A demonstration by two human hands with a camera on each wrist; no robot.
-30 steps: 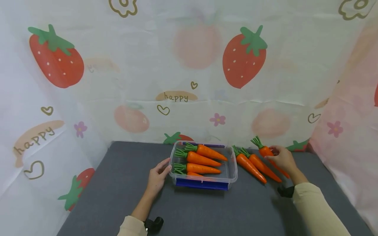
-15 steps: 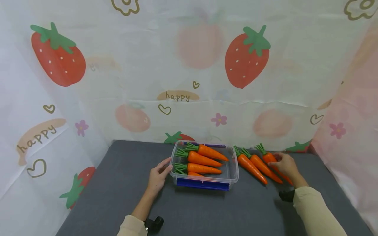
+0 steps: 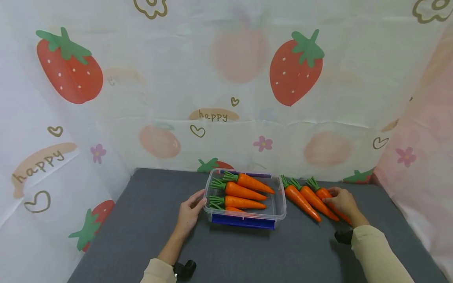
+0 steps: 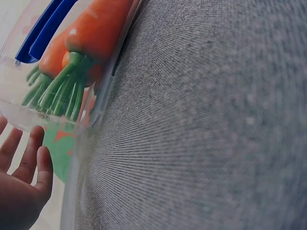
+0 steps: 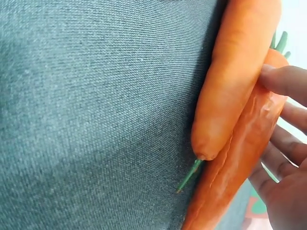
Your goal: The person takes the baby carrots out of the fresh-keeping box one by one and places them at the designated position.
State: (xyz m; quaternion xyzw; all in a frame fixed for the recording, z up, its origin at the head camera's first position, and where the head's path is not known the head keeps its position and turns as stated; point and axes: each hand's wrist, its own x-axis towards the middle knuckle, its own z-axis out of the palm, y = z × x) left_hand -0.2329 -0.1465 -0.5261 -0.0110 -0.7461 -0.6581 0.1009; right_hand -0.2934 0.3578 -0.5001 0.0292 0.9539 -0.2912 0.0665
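Observation:
A clear plastic box with blue clips stands on the grey table, several carrots with green tops lying inside. My left hand rests its fairly straight fingers against the box's left side; the left wrist view shows its fingers near the clear wall. Right of the box, two carrots lie slanted side by side. Beside them is a third carrot, held by my right hand. In the right wrist view, the thumb is on one side of this carrot and the fingers on the other.
The grey table reaches back to a white printed cloth hung as a wall. Another cloth side closes off the right. A dark wrist device sits on my right wrist, another on my left.
My right hand has lowered the third carrot onto the table and brought it close beside the other two. The left hand and the box stay where they were.

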